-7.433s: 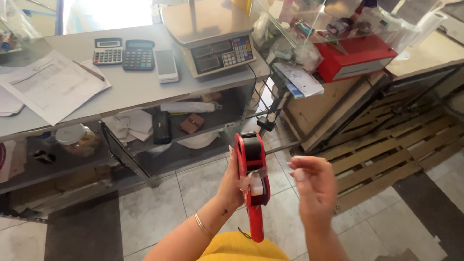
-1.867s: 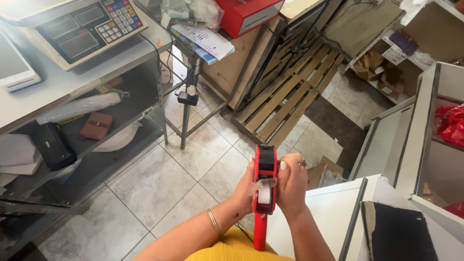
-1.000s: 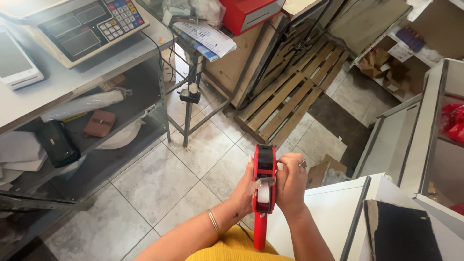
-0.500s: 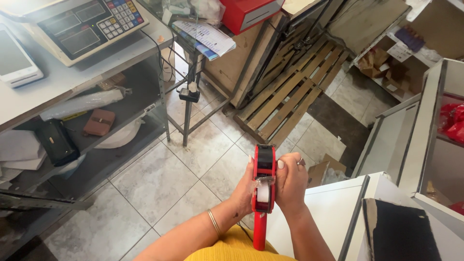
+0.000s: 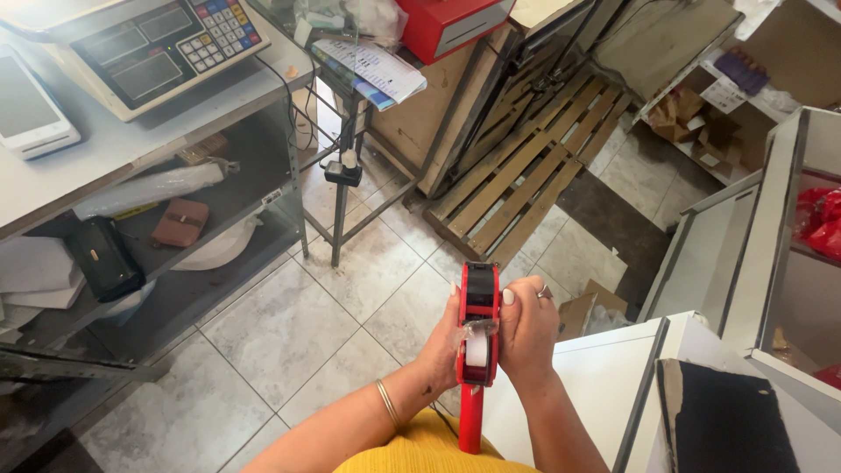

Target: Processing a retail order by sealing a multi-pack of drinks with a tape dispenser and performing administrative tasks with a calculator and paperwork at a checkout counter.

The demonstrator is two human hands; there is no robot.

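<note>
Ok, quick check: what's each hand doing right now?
Left hand: closed around the red label gun.
Right hand: closed on the same label gun from the other side.

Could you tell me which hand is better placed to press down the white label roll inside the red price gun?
Probably right: the right hand has its thumb at the top edge of the red plastic price gun, beside the white label roll; the left hand only braces it.

We see both forearms come up from the bottom edge and meet in the middle. The left hand (image 5: 441,342) and the right hand (image 5: 528,328) are raised close together, palms facing each other, fingers curled inward, thumbs pointing up. The left wrist is slightly bent.
</note>
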